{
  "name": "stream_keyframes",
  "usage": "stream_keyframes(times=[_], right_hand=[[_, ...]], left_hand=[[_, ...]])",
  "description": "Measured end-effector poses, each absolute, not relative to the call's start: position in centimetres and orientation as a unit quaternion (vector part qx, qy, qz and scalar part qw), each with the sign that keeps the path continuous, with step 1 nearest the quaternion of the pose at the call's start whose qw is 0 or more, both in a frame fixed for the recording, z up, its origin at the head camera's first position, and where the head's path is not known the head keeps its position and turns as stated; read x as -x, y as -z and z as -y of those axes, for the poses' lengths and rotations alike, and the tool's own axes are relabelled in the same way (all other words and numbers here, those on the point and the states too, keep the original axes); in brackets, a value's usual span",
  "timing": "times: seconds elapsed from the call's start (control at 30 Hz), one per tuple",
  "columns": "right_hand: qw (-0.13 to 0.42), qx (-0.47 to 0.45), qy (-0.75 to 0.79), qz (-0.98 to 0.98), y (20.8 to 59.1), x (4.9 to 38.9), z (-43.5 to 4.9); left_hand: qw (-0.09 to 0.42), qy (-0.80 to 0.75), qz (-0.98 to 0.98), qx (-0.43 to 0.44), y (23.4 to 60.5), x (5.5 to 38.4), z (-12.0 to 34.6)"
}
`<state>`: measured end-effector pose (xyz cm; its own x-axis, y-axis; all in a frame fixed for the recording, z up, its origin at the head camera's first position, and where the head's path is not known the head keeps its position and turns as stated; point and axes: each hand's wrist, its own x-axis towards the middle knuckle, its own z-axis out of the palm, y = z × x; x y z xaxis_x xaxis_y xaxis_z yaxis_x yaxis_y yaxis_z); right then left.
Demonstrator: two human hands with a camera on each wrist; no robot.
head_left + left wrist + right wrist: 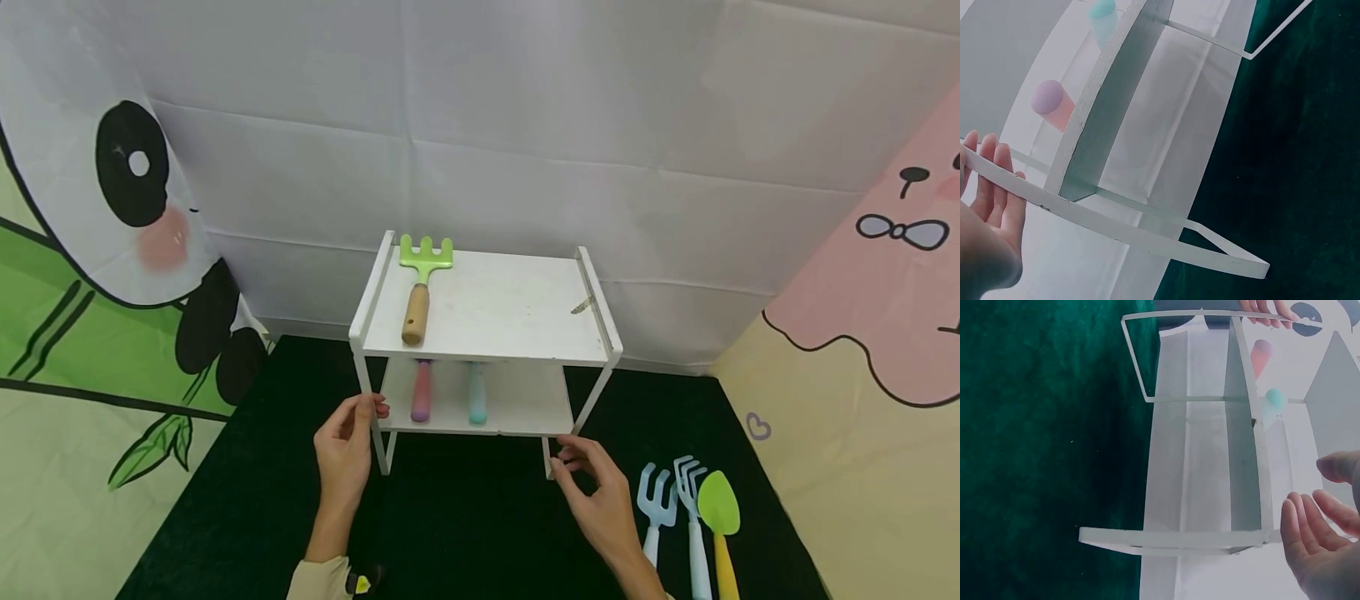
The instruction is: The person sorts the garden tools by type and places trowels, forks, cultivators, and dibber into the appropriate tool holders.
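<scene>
Shelf top (510, 304): green fork (419, 296); lower tier (525, 400): pink handle (422, 393), teal handle (477, 395).

Head view softly, evenly lit; wrist views hazy, shelf frame (1116, 230) bowed.

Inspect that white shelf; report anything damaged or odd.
On the white two-tier shelf, a brownish mark sits on the top board beside its right rail. It stands out against the white surface; stain or chipped paint, I can't tell.
</scene>
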<state>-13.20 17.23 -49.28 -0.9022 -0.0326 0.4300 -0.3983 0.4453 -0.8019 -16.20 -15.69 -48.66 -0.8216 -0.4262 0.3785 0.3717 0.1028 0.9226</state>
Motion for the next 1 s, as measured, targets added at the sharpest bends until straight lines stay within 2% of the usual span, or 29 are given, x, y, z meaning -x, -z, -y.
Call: stream_keyframes(times=[0.3, 0.67, 1.0], right_hand=[[0.152, -0.081, -0.5, 0.849, 49.9, 12.1, -18.8], [0.127, -0.004, -0.458, 0.88, 51.2, 10.9, -20.9], [0.09, 0.057, -0.431, 0.896, 52.4, 9.9, -22.9]], left_hand=[[0.292, 0.67, 0.682, -0.034, 48.5, 16.2, 15.5], [0.294, 0.662, 0.689, -0.03, 45.5, 14.6, 14.6], [0.296, 0.666, 0.684, -0.032, 48.7, 16.4, 15.6]])
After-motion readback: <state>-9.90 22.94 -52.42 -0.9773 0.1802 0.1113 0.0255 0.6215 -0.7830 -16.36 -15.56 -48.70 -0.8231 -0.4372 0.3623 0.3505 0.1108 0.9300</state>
